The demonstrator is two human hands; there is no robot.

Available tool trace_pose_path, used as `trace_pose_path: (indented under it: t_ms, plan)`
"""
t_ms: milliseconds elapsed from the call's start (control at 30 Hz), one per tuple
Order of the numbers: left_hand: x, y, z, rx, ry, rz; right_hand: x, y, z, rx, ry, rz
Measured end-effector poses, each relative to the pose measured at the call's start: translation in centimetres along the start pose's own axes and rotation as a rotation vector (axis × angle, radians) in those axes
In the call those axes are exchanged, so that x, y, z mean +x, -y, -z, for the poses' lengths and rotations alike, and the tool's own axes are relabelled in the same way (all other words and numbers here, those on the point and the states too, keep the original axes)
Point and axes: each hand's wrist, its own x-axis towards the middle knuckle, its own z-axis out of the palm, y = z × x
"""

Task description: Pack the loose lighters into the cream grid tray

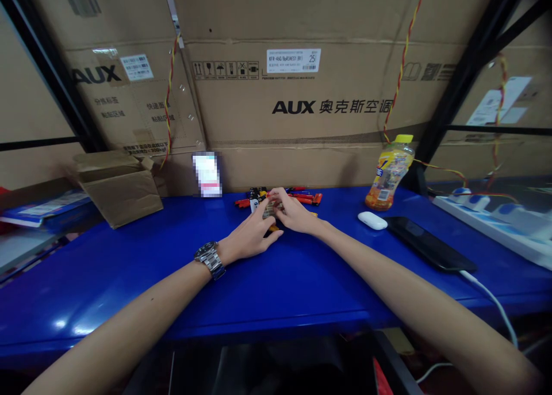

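My left hand [254, 234], with a metal watch [210, 259] on its wrist, lies on the blue table. Its thumb stretches away from the fingers, which reach to a row of small tan cylinders [269, 210]. From the other side my right hand [295, 211] bends its fingers down onto the same cylinders. Its fingertips are close together, and what they pinch is too small to name. Behind the hands lie several slim red and black sticks [308, 198], possibly pens. A black packet-like piece with white marks [254, 202] sits by the left fingers. Some yellow pieces are partly hidden under the hands.
A lit phone [207, 175] leans on the large cardboard box [241, 119] at the back. An open small carton [121, 191] stands left. To the right are a drink bottle [390, 173], a white earbud case [372, 221], a black phone [429, 242] on a cable and a power strip [495, 225].
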Motion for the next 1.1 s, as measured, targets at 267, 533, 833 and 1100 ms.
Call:
trace_pose_path:
  t_ms: [267, 533, 833, 1100]
  plan:
    - [-0.1, 0.1, -0.1, 0.051, 0.043, 0.021, -0.2, -0.3, -0.2, -0.184, 0.080, 0.106]
    - [0.1, 0.3, 0.0, 0.107, 0.075, -0.022, 0.2, -0.1, 0.1, -0.362, 0.110, 0.043]
    - [0.2, 0.1, 0.0, 0.182, 0.139, -0.073, 0.4, 0.1, -0.3, -0.282, 0.110, -0.069]
    - [0.3, -0.2, 0.0, 0.102, 0.112, -0.076, 0.9, 1.0, 0.1, -0.243, 0.107, -0.088]
